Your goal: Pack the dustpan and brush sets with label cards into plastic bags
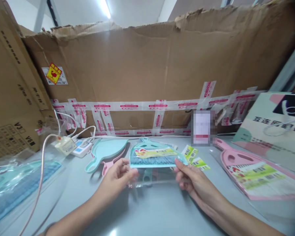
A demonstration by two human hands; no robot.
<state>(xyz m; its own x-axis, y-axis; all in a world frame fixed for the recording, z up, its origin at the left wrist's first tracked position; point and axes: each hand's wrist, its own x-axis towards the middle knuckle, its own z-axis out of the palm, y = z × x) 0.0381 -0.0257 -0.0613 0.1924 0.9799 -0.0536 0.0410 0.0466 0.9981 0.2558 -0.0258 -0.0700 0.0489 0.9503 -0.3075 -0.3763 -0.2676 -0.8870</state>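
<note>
A small teal hand brush with a colourful label lies partly inside a clear plastic bag at the table's middle. My left hand pinches the bag's left edge, fingers closed on it. My right hand grips the bag's right edge by the brush's bristle end. Just left of the brush lie a teal dustpan and a pink dustpan, stacked.
Taped cardboard walls close off the back and left. A power strip and white cables lie at the left, above a bagged teal set. A bagged pink set, loose labels and a printed paper bag are on the right.
</note>
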